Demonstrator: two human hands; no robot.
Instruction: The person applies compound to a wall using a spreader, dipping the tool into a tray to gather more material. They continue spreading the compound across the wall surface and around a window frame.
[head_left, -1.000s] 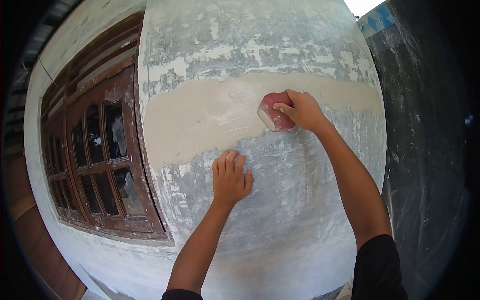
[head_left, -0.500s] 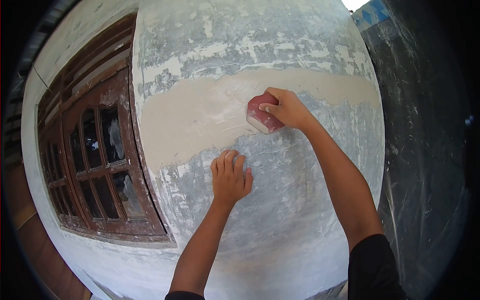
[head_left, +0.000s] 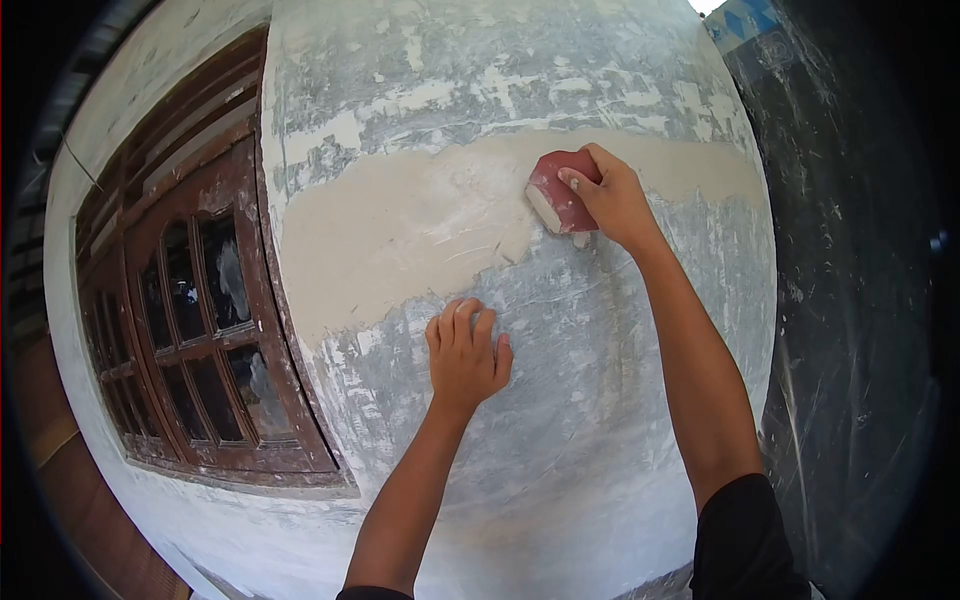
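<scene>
A grey, patchy wall (head_left: 560,370) carries a wide band of beige putty (head_left: 390,220) across its middle. In my right hand (head_left: 615,200) is a red putty spreader (head_left: 572,195), gripped at its right side with the thumb on its face. Pale putty coats the spreader's lower left edge, which lies at the wall along the band's lower border. Below the band, my left hand (head_left: 466,355) is by the bare grey surface with fingers slightly bent and apart, holding nothing. Whether its fingertips press on the wall is hard to tell.
To the left, a brown wooden window (head_left: 200,340) with glass panes is set in the wall. A dark, scuffed surface (head_left: 850,300) stands beyond the wall's right edge, with a blue-and-white patch (head_left: 742,22) at its top.
My right hand has moved right and slightly up with the spreader, and more of the beige band shows to its left. My left hand has stayed nearly in place.
</scene>
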